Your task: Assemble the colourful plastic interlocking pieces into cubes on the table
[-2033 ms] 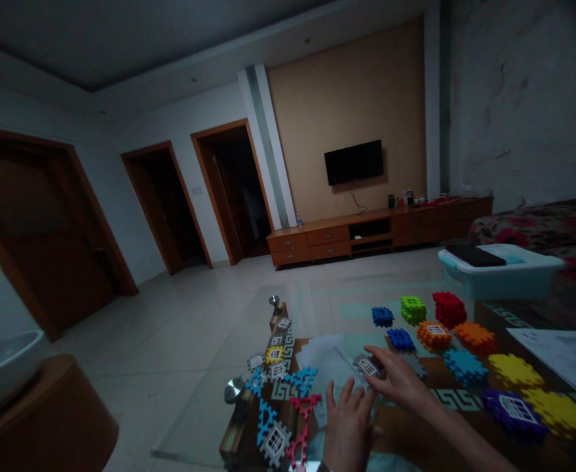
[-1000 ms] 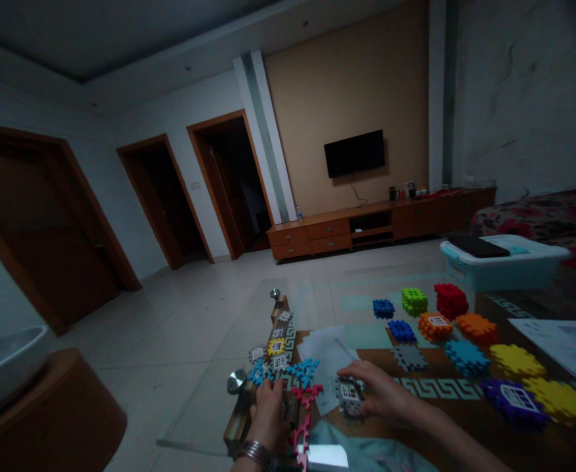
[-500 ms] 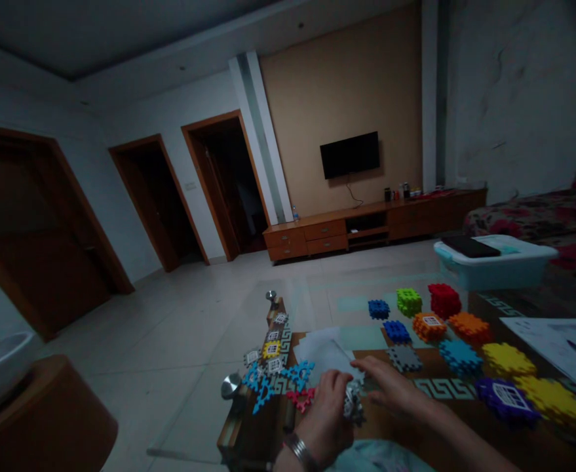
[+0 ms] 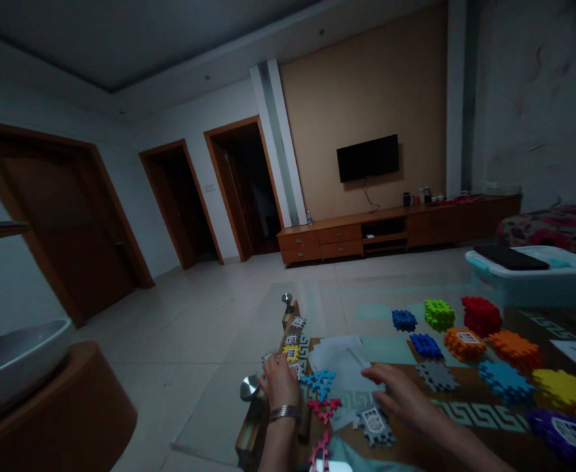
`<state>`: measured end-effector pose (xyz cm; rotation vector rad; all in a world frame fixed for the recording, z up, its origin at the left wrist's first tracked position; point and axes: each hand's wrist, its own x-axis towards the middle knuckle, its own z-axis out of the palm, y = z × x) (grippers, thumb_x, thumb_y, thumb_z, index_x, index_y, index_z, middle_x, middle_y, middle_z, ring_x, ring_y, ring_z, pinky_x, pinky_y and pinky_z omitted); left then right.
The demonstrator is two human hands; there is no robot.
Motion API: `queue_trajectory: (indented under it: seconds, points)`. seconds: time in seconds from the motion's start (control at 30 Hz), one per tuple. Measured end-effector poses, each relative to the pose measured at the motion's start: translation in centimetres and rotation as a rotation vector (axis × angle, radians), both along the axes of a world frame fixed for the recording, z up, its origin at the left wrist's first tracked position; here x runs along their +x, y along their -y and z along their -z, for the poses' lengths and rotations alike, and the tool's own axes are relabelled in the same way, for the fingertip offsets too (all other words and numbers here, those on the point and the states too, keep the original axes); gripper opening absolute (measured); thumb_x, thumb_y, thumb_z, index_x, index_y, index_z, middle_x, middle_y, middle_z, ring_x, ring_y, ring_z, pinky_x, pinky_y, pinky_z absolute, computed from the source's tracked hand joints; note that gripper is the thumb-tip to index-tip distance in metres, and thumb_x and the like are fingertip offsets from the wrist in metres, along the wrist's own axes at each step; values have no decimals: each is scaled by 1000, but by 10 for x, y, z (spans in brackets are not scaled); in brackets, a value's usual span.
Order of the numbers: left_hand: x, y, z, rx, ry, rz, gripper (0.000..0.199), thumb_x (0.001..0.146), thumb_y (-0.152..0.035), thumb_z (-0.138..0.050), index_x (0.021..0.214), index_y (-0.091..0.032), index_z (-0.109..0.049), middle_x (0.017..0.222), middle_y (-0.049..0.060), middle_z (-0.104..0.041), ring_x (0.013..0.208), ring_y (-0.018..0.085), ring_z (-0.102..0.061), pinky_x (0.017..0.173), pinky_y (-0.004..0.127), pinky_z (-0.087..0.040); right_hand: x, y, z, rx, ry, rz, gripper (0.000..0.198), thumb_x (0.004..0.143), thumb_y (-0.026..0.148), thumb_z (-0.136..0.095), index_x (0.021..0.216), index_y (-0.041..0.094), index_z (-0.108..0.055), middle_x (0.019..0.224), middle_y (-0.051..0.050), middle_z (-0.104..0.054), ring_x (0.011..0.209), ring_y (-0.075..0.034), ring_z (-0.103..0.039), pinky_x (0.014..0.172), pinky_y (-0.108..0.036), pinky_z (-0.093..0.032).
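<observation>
My left hand (image 4: pixel 282 381) reaches over the toothed plastic pieces at the table's left edge, its fingers bent down and closed. Its fingertips are partly hidden, so what they grip cannot be made out. Beside them lie a yellow window piece (image 4: pixel 291 354) and light blue pieces (image 4: pixel 321 381). Nearer me are pink pieces (image 4: pixel 324 409). My right hand (image 4: pixel 400 393) is open, fingers stretched out and thumb apart, near the white paper (image 4: pixel 337 357). Just below it rests a grey toothed stack (image 4: pixel 376 425) with a white window piece on top.
Stacks of toothed pieces stand to the right, among them red (image 4: pixel 481 316), green (image 4: pixel 439 315), orange (image 4: pixel 516 349), yellow (image 4: pixel 565 388) and purple (image 4: pixel 563 432). A lidded turquoise box (image 4: pixel 528 285) stands behind, a dark phone (image 4: pixel 511 257) on it. Metal knobs (image 4: pixel 249 388) rise at the left.
My left hand has moved left from the grey stack to the pieces at the table edge. The grey stack now shows its window top. My right hand stays nearby; the view has shifted left.
</observation>
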<state>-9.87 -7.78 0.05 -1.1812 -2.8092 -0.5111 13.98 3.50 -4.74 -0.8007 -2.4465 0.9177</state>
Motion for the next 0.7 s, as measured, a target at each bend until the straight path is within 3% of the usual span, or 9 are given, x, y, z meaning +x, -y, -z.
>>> queue_trajectory:
  seconds: [0.17,0.37,0.53,0.7]
  points:
    - [-26,15,17,5,45,-28,37,87,-15,-43,117,-26,-61,138,16,-55,131,35,-48,98,51,-43,-81,15,-19,32,-8,-110,36,75,11,-61,109,17,-70,113,-11,-70,111,-25,-61,100,-35,-43]
    - [-56,31,26,-76,94,-101,44,85,-11,-42,123,-23,-60,141,18,-51,131,34,-49,95,47,-44,-176,24,-34,107,171,-105,41,73,21,-77,113,17,-70,124,-14,-66,117,-29,-57,98,-36,-43]
    - [-65,38,24,-66,98,-115,39,88,-16,-41,122,-22,-60,133,16,-58,128,33,-50,95,47,-44,-201,15,-29,106,297,-63,44,59,18,-87,101,15,-73,117,-16,-68,112,-35,-59,93,-39,-46]
    - [-58,35,19,-97,91,-51,42,81,-22,-56,124,-23,-57,125,11,-62,124,30,-52,93,40,-45,-201,11,-29,109,290,-45,56,50,20,-91,102,14,-72,118,-18,-67,110,-37,-59,90,-38,-46]
